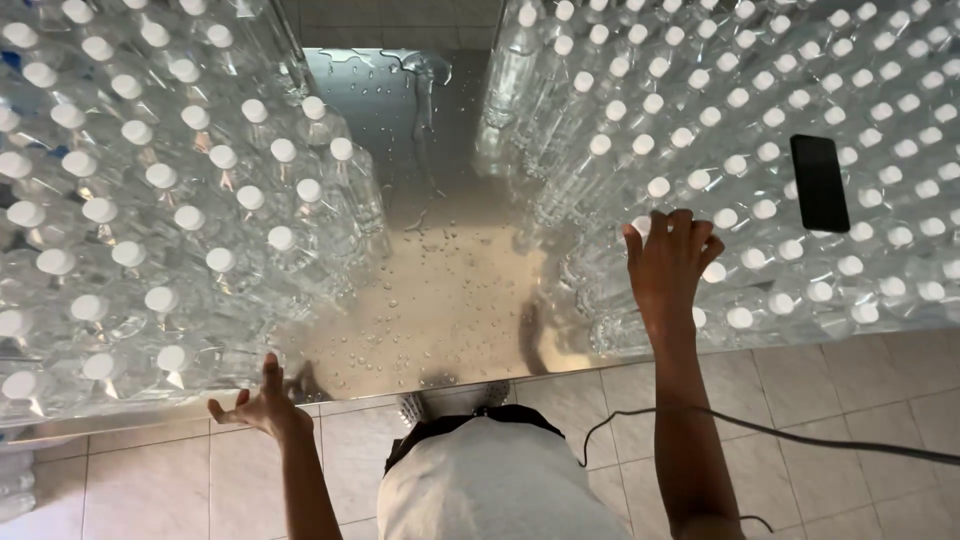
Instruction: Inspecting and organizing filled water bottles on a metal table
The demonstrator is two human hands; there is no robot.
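- A person stands at a wet metal tabletop crowded with clear plastic bottles topped by white caps, seen from above.
- The right hand lies flat, fingers spread and released, on the caps of the right-hand block of bottles, at that block's near-left corner; it grips nothing.
- The left hand hovers at the tabletop's near edge, fingers splayed open and empty, just beside the nearest bottles of the left-hand block of bottles; whether a fingertip touches the edge cannot be told.
- Between the two blocks runs a bare strip of metal, beaded with water drops.
- A dark phone lies flat on the bottle caps, well to the right of the right hand.
- A black cable trails past the right forearm over the pale tiled floor.
- The person's white garment fills the lower centre.
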